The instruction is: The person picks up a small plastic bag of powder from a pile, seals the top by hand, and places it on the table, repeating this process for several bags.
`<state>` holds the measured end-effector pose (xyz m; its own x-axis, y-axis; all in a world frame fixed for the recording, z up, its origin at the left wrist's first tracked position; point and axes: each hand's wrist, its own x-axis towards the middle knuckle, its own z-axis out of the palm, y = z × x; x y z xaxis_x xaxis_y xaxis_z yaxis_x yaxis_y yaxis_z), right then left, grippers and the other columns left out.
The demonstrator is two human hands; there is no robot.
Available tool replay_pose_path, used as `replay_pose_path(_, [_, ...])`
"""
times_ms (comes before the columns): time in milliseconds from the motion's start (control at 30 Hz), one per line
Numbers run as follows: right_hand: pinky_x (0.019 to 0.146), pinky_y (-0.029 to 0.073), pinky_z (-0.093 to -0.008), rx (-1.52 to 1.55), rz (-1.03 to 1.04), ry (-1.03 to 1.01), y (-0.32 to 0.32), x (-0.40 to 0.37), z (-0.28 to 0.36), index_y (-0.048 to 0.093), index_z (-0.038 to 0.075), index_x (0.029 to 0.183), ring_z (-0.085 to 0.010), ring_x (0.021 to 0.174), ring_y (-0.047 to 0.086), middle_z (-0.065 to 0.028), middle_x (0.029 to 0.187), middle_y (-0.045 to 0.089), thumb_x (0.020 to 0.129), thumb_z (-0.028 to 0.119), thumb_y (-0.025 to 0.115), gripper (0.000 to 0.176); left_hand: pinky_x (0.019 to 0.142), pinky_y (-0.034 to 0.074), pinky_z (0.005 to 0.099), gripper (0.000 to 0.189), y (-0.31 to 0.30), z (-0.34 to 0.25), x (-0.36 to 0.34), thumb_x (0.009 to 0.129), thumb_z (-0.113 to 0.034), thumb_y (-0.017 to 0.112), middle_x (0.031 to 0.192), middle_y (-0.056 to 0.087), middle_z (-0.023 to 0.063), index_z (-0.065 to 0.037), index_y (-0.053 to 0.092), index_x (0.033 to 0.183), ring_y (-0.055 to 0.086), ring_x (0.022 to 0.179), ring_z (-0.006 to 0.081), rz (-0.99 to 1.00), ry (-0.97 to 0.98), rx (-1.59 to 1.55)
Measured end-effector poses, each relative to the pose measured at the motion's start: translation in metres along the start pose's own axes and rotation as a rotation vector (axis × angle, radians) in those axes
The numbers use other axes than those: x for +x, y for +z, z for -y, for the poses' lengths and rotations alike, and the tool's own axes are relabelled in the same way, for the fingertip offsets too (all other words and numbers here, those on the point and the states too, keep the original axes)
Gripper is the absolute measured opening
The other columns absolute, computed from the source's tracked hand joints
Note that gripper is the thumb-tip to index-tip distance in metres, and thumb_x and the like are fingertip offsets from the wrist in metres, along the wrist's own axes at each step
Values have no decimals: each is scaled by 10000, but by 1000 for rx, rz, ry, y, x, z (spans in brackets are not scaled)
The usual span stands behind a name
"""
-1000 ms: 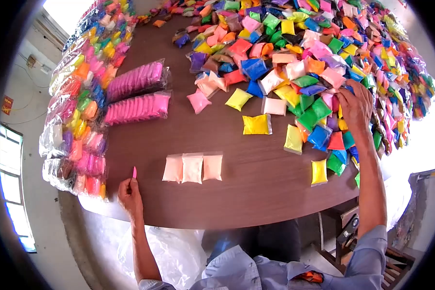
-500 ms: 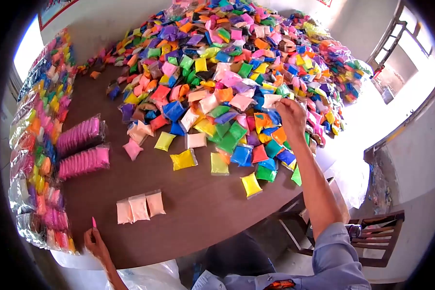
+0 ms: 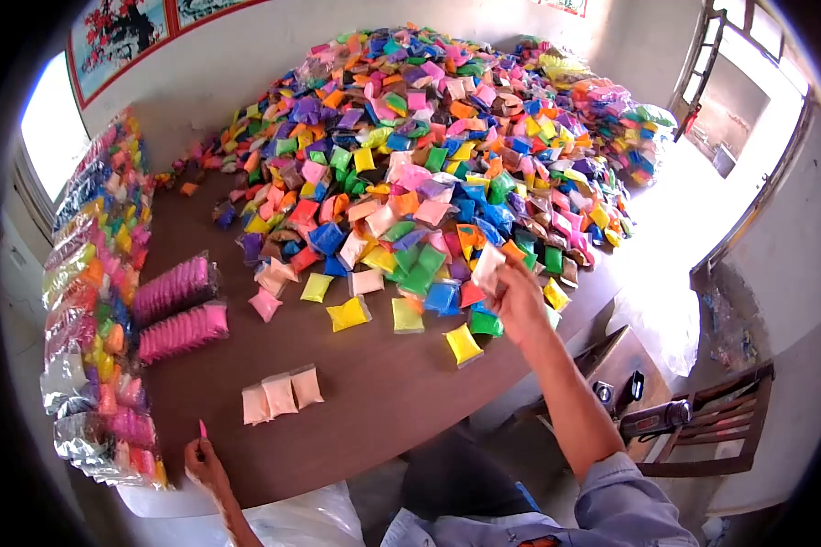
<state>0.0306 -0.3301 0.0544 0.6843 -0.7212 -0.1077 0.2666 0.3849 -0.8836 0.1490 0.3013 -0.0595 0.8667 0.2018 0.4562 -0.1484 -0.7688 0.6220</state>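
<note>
A pale pink packet (image 3: 486, 268) is pinched in my right hand (image 3: 520, 301), above the front edge of a large heap of colored packets (image 3: 420, 173). My left hand (image 3: 207, 467), at the table's front left edge, is closed around a small pink pointed object (image 3: 202, 428). Between the hands, three peach packets (image 3: 281, 395) lie side by side, slightly overlapping, on the brown table (image 3: 365, 392). Single yellow packets (image 3: 463, 344) lie along the front of the heap.
Two bagged rows of magenta packets (image 3: 184, 330) lie at the left. Beyond them, clear bags of mixed packets (image 3: 109, 301) line the left edge. A wooden chair (image 3: 716, 428) and a small stand with a dark flask (image 3: 655, 419) are at the right.
My right hand has drawn back from the heap toward me with the pale packet. The view has tilted up a little. My left hand still holds the pink object.
</note>
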Motion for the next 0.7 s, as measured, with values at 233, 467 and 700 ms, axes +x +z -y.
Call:
replay_pose_path(233, [639, 595, -249, 308, 116, 219, -16, -57, -38, 541, 64, 1421, -247, 950, 760, -137, 1161, 714, 1037, 86, 544, 385, 723, 533, 393, 161, 0, -10, 0, 978, -156, 677, 860, 700, 131, 2, 700, 955, 653, 767, 259, -28, 75, 30])
replay_pose_path(467, [762, 646, -292, 258, 77, 186, -22, -97, -33, 509, 60, 1430, -262, 1075, 756, -133, 1242, 693, 951, 3, 716, 524, 727, 542, 412, 166, -3, -11, -3, 985, -166, 677, 888, 705, 137, -3, 699, 971, 654, 785, 280, -8, 81, -11])
replay_pose_path(700, [718, 628, -267, 296, 8, 137, -49, -115, -40, 521, 38, 1399, -241, 1060, 757, -134, 1212, 693, 970, 44, 723, 474, 752, 560, 425, 175, 4, 6, 0, 976, -168, 684, 925, 730, 154, 1, 719, 1003, 686, 808, 304, -7, 132, 4])
